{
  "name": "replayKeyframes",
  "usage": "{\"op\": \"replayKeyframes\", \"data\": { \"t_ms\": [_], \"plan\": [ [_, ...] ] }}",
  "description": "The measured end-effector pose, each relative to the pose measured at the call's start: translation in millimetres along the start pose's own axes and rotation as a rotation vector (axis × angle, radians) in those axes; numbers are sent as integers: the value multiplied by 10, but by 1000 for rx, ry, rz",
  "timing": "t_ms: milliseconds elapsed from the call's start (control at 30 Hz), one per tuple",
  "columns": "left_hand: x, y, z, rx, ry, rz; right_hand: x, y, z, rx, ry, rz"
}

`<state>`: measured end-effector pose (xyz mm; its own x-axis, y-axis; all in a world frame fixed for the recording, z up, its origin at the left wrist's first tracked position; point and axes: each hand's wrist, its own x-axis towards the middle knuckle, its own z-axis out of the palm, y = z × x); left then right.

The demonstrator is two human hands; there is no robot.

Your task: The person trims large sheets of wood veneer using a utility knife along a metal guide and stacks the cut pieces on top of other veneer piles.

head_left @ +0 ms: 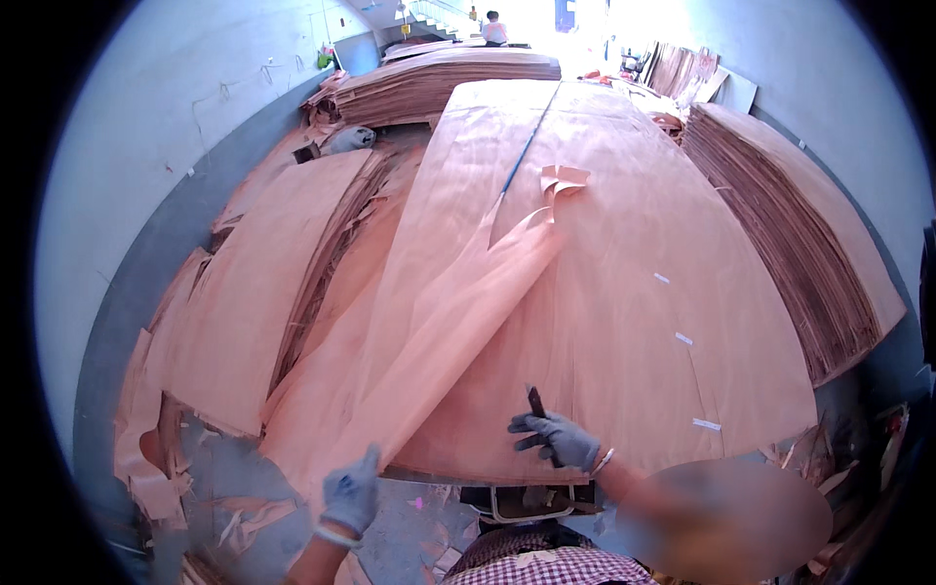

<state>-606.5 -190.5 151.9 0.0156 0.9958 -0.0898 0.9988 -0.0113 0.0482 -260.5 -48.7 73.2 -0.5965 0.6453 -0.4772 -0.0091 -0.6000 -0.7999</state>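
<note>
Across the left part of the veneer stack [634,292], a loose, folded veneer sheet [429,351] slants to the near edge, where the gloved left hand [351,495] meets it; whether those fingers pinch it cannot be told. With several fingers spread, the gloved right hand [563,439] grips a dark knife-like tool [535,399]: keep this clear and handle the sheet evenly, as thin veneer would probably split.

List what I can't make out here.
All in the head view:
Right forearm: upper part, covered by a blurred oval.
Dark tool: middle, hidden by the right hand.
Left hand: any grip on the veneer, hidden by the hand itself.
Far person: details, too small, washed out.
Dark object, right: cut off by the edge.
</note>
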Motion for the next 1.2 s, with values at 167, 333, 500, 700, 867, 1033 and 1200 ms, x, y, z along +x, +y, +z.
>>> {"op": "replayKeyframes", "data": {
  "t_ms": [167, 333, 500, 700, 867, 1033, 1200],
  "plan": [
    [-1480, -511, -49, 116, 30, -192, -138, 56, -641, -157, 81, -34],
    [-3078, -1070, 458, 237, -164, -527, -241, -223, -863, -205, 192, -135],
    [-3851, -1004, 630, 279, -172, -728, 315, -428, -843, -537, 121, -273],
    [-4443, -1138, 1037, 105, 5, -777, 1202, -656, -351, -1177, 119, -728],
    [-4250, -1049, 1030, 196, 287, -776, 1696, -540, -589, -1544, 263, -554],
    [-4390, -1240, 1149, 151, 311, -1064, 1425, -666, -553, -1406, 108, -550],
    [-4491, -1547, 1110, 19, 113, -1259, 1048, -743, -577, -1402, -46, -556]
  ]
}}
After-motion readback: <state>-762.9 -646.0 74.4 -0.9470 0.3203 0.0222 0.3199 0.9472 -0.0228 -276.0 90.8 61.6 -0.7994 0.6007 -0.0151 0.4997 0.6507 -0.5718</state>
